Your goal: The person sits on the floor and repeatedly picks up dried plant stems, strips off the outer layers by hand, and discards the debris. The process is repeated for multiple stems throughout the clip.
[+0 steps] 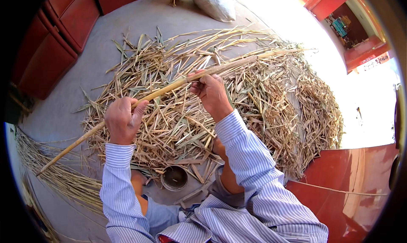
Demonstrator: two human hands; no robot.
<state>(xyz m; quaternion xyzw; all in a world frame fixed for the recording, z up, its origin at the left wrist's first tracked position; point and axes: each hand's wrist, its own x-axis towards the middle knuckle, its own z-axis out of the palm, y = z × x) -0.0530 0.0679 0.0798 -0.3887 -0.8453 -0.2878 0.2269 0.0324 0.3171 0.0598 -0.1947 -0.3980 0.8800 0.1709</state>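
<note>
A long, pale yellow reed stalk (pixel 169 88) slants across in front of me, its lower end at the left and its thinner end at the far right. My left hand (pixel 123 119) is closed around its lower part. Further up, my right hand (pixel 208 89) pinches the stalk where a dry brown sheath (pixel 231 66) begins to cover it. Beneath both hands spreads a wide heap of dry husks and leaves (pixel 178 124), mixed with more long stalks at its far side.
Bare thin stalks (pixel 72 177) lie bundled at my left. A small dark bowl (pixel 174 178) stands between my legs. Red cabinets (pixel 70 18) line the far left, a whitish sack (pixel 214 5) stands at the back, and a red panel (pixel 339 188) with a cord is at the right.
</note>
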